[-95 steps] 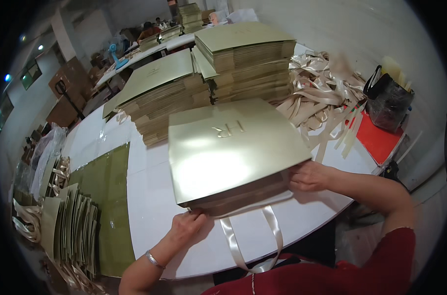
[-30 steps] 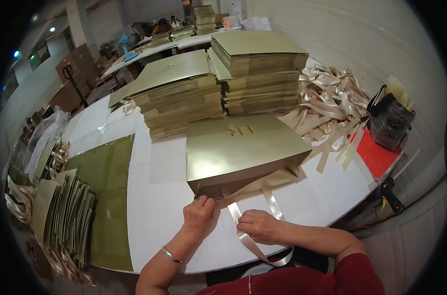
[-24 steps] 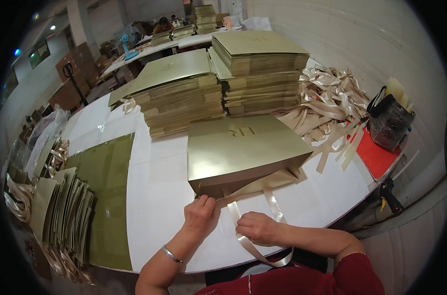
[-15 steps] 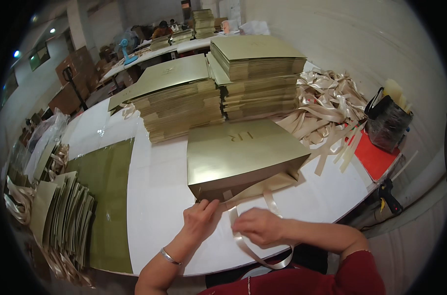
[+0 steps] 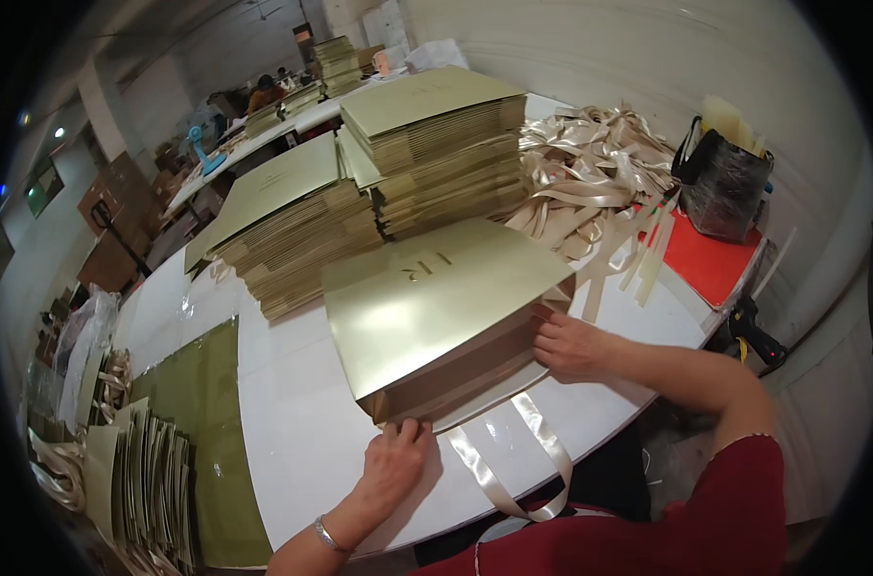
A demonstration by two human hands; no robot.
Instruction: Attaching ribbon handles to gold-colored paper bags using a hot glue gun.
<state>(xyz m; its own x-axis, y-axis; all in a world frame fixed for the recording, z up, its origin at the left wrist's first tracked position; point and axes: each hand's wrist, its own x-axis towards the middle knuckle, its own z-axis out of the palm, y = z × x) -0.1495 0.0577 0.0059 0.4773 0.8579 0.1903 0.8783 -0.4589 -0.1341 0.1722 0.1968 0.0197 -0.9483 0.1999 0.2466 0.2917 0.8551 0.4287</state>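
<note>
A shiny gold paper bag (image 5: pixel 436 298) lies on its side on the white table, its mouth toward me and spread apart. My left hand (image 5: pixel 395 464) is closed at the near left corner of the mouth, fingertips on the lower edge. At the right end of the mouth, my right hand (image 5: pixel 571 346) pinches the bag's side edge. A cream satin ribbon loop (image 5: pixel 489 480) runs from the lower panel toward me, over the table's near edge. Where its ends join the bag is hidden.
Tall stacks of flat gold bags (image 5: pixel 436 144) stand behind. Loose ribbons (image 5: pixel 600 163) heap at the right, near a dark tub of pale glue sticks (image 5: pixel 729 182), a red sheet (image 5: pixel 710 259) and a glue gun (image 5: pixel 755 331). Several finished-looking bags (image 5: pixel 144 480) stand left, beside an olive sheet (image 5: pixel 201 432).
My right hand has let go of the ribbon and moved right and up to the bag's edge. The bag's mouth is wider. My left hand stays at the left corner; the view has shifted.
</note>
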